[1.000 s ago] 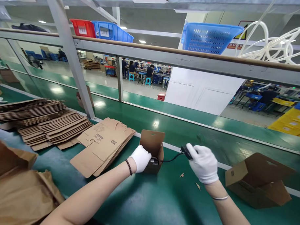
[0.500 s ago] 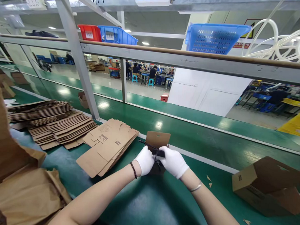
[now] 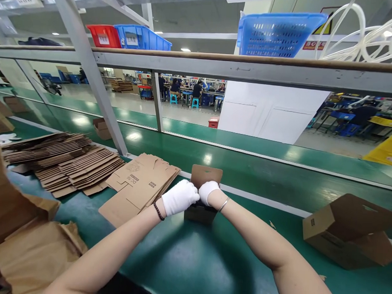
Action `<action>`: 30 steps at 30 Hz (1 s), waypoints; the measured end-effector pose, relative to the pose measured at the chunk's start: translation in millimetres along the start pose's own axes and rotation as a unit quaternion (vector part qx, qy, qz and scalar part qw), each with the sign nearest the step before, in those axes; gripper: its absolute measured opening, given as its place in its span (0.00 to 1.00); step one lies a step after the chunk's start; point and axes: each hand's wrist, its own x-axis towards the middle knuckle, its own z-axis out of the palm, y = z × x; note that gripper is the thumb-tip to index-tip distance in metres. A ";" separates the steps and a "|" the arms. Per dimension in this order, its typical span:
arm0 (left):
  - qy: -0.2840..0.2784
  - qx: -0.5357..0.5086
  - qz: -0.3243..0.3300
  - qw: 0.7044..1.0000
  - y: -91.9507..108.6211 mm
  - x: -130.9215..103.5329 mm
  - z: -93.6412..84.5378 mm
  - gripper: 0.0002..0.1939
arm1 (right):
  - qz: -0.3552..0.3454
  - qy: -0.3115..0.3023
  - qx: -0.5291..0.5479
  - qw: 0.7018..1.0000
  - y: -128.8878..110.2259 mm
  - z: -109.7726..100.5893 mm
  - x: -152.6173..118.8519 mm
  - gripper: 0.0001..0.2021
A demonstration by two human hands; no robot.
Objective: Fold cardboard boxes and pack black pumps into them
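Note:
Both hands wear white gloves and meet over an open cardboard box [image 3: 206, 175] on the green work surface [image 3: 185, 258]. My left hand [image 3: 180, 198] is closed at the box's left edge, its fingertips near the opening. Beside it, my right hand [image 3: 208, 192] is closed and reaches into the box's top. Only a bit of something dark shows between the hands; the fingers and the box hide the rest. The box stands upright with its rear flap raised.
Flattened cartons [image 3: 143, 183] lie left of the box, with more stacked cartons [image 3: 82, 164] beyond. Another open box [image 3: 344, 233] stands at the right. Brown paper [image 3: 38, 253] fills the near left. A metal post [image 3: 95, 83] and a shelf rail [image 3: 199, 63] cross behind.
The black item with a cable, held by both hands above the box, has gone down and is now mostly hidden. My right hand has moved left and down into the opening. The view has shifted slightly.

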 end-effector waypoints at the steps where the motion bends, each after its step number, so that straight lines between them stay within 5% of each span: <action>1: -0.008 0.011 0.008 1.000 -3.8 3.1 -1.7 0.09 | 0.005 0.009 0.000 1.000 2.3 0.3 -4.0 0.10; 5: -0.039 0.042 0.004 0.998 -8.0 19.0 2.3 0.07 | -0.002 0.037 0.007 0.999 9.9 2.9 -16.9 0.15; 10: -0.080 0.034 -0.021 0.996 14.1 40.7 33.7 0.04 | -0.046 -0.053 0.027 0.997 10.3 -2.1 -2.8 0.11; 13: -0.083 0.005 -0.033 0.996 11.0 39.7 35.4 0.05 | -0.040 -0.061 0.030 0.997 8.0 -13.2 -4.2 0.10; 16: -0.056 -0.021 -0.090 0.994 -30.1 22.7 12.0 0.09 | -0.019 -0.002 0.021 1.000 -2.6 -14.7 -32.2 0.09; 18: -0.019 -0.023 -0.192 0.981 -74.5 4.3 -7.6 0.16 | 0.006 0.054 0.021 0.998 -14.4 -1.4 -57.3 0.14; 20: 0.011 -0.013 -0.329 0.944 -120.9 -17.6 -19.4 0.26 | 0.057 0.087 0.052 0.993 -24.1 23.2 -76.2 0.16; 23: 0.011 -0.020 -0.505 0.863 -171.1 -47.3 -14.6 0.47 | 0.126 0.116 0.095 0.981 -22.4 67.6 -77.5 0.23; 26: 0.002 -0.058 -0.569 0.820 -189.1 -58.7 5.3 0.54 | 0.150 0.190 0.136 0.961 6.0 96.9 -48.0 0.13; 30: 0.020 -0.073 -0.595 0.800 -190.0 -50.1 21.8 0.49 | 0.200 0.258 0.180 0.928 75.8 95.6 -4.2 0.11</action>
